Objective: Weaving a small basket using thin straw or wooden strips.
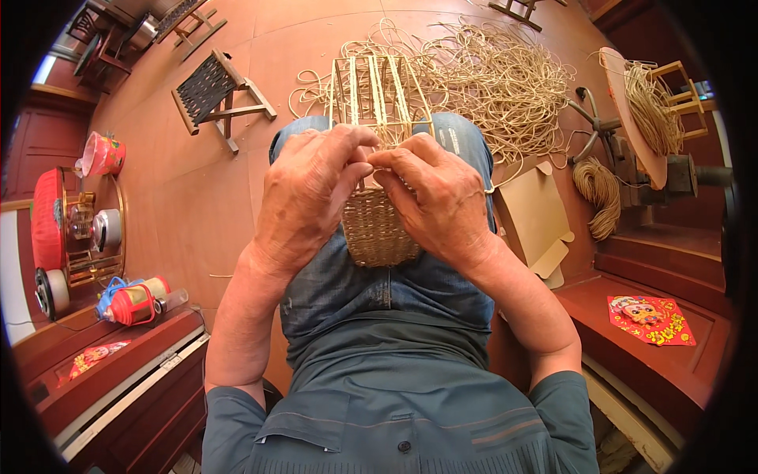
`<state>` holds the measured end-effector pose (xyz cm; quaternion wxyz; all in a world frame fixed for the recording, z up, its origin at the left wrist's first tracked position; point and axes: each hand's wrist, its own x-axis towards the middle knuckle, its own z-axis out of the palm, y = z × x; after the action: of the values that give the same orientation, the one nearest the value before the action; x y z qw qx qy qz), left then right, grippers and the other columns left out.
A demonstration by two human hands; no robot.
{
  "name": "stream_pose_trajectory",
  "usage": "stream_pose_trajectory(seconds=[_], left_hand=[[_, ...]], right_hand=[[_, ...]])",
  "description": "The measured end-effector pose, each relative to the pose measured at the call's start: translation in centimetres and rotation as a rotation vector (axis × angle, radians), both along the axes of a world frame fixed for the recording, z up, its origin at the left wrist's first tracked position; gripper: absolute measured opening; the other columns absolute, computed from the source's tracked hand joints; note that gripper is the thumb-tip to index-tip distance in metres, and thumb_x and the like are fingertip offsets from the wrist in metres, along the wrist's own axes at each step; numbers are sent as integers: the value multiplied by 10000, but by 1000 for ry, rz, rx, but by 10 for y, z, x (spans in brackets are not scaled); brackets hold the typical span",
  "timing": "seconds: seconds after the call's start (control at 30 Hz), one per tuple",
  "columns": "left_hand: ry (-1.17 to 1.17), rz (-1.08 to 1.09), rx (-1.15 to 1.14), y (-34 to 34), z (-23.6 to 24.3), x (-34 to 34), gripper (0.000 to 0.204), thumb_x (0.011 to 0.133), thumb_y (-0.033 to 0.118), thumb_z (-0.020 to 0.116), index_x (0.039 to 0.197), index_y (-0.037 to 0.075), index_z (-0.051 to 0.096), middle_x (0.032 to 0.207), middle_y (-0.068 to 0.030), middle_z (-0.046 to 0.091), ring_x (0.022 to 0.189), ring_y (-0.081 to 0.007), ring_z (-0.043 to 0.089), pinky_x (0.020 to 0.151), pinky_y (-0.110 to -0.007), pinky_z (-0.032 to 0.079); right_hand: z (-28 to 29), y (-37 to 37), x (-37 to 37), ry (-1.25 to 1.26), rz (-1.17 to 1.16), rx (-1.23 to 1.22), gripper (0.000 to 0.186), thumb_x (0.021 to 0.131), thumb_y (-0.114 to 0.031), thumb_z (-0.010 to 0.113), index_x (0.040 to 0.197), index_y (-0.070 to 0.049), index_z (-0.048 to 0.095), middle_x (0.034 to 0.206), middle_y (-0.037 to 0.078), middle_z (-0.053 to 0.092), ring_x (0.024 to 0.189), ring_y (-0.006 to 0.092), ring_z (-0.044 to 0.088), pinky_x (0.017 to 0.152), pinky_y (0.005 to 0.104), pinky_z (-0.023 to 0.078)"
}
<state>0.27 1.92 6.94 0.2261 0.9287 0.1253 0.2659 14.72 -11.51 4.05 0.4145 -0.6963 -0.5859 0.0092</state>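
Observation:
A small frame of thin bars (335,91) rests across my knees, with pale cords (377,83) stretched lengthwise along it. Its near part is a tightly woven brown panel (382,229) lying over my lap. Above the panel's far edge, my left hand (309,189) and my right hand (442,193) meet with thumbs and forefingers pinched together. A thin cord strand seems to be between the fingertips, mostly hidden by them. Past my right wrist a loose cord (505,180) runs off toward the floor.
A big tangle of cord (505,87) covers the floor ahead. At right are a flattened cardboard piece (537,221), a hanging cord coil (597,197) and a round board (632,118). A folding stool (213,91) stands at left, near a red bucket (104,154) and a thermos (138,302).

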Motion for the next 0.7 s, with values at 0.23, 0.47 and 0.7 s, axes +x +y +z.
stream_pose_trajectory(seconds=[0.23,0.47,0.7], left_hand=[[-32,4,-282,3,2,-1,306,899,-1,750,1178,84,658,886,-65,713,848,-254,697,743,-376,561],[-224,156,-753,15,5,-10,236,983,11,713,1216,20,680,934,-25,710,838,-81,649,761,-246,548],[-177,210,-1112,11,-22,-26,466,1016,101,712,1406,-65,517,1049,-78,713,977,-113,659,907,-271,530]], right_hand=[[4,5,0,-92,-7,-60,115,938,-218,750,1017,-144,711,929,37,653,856,253,689,725,409,491],[9,5,1,-124,-12,-87,108,962,-245,725,991,-147,692,916,35,643,864,250,661,750,410,450],[7,1,2,-164,-1,-94,114,979,-250,699,991,-137,688,894,44,625,842,265,636,762,420,441]])
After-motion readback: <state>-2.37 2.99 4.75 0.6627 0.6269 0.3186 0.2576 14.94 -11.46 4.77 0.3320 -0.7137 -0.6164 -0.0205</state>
